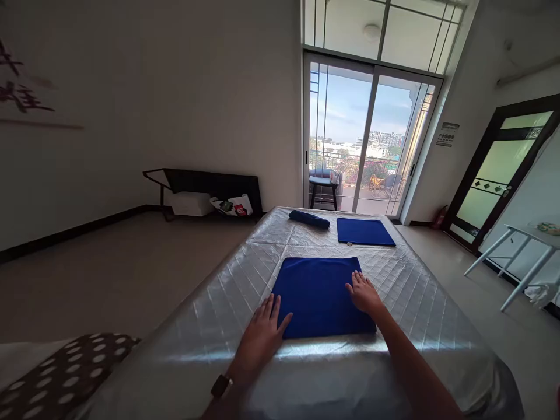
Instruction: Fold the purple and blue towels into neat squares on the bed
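A blue rectangular cloth (319, 297) lies flat on the silver quilted cover (231, 291) in front of me. My left hand (262, 329), with a dark watch on its wrist, rests at the cloth's left edge, fingers spread. On the right part of the same cloth lies my right hand (364, 291), its fingers stretched out. Neither hand holds anything. Farther back, a second blue cloth (366, 231) lies flat, and to its left is a dark blue rolled cloth (308, 220).
Brown polka-dot fabric (74, 373) is at the lower left. A dark bench (214, 181) with a white box (191, 204) stands by the far wall. On the right are a white table (536, 234) and a dark-framed door (503, 169). Sliding glass doors (370, 140) are behind.
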{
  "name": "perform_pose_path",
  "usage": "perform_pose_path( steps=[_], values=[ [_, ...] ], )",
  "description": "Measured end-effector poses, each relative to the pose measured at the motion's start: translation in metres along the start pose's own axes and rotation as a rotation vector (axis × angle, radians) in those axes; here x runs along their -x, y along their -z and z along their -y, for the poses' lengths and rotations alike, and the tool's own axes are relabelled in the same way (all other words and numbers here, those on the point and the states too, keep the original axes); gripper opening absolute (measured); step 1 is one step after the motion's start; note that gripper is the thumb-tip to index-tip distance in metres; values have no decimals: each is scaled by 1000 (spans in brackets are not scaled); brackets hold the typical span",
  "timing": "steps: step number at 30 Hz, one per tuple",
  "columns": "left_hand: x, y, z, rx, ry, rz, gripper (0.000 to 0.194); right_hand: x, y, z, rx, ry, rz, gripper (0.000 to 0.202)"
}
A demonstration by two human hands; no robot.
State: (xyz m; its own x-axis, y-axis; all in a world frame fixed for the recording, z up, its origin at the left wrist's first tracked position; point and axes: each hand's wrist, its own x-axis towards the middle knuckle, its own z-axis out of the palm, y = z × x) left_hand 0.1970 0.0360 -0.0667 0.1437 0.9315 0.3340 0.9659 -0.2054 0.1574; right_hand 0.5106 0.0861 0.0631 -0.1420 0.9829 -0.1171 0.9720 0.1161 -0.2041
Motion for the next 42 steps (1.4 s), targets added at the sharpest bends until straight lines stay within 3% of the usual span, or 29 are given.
perform_pose_path(
  steps=[4, 7, 10, 15, 18, 20, 22, 28, 31, 35, 39, 42],
  values=[
    [-8, 14, 3, -20, 128, 133, 84, -25, -7, -3, -23, -54, -35, 66],
    [-34, 32, -14, -63, 188, 206, 91, -30, -18, -7, -26, -62, -52, 65],
    [-72, 39, -63, -61, 18, 155, 87, -30, -23, -8, -23, -71, -79, 64],
    [-122, 11, -164, 99, -299, 123, 59, -29, -26, -12, 37, -37, -98, 61],
    [-133, -5, -186, 144, -327, 112, 51, -31, -29, -17, 87, 4, -103, 60],
    [-132, -9, -179, 153, -315, 109, 51, -32, -30, -17, 95, 3, -107, 60],
    [-128, -7, -158, 152, -274, 124, 57, -32, -29, -14, 78, -23, -108, 61],
    [-110, 13, -53, 59, 30, 169, 81, -32, -25, -8, 22, -65, -78, 63],
    [-101, 18, -14, 16, 109, 157, 88, -34, -22, -9, 29, -86, -32, 64],
    [-95, 18, -4, -9, 89, 148, 93, -46, -9, -7, 69, -101, 21, 64],
    [-93, 15, -11, -1, 105, 131, 92, -69, 3, -3, 69, -45, -53, 61],
    [-91, 11, -7, 0, 95, 111, 89, -83, 0, -4, 45, -27, -65, 61]
  ],
)
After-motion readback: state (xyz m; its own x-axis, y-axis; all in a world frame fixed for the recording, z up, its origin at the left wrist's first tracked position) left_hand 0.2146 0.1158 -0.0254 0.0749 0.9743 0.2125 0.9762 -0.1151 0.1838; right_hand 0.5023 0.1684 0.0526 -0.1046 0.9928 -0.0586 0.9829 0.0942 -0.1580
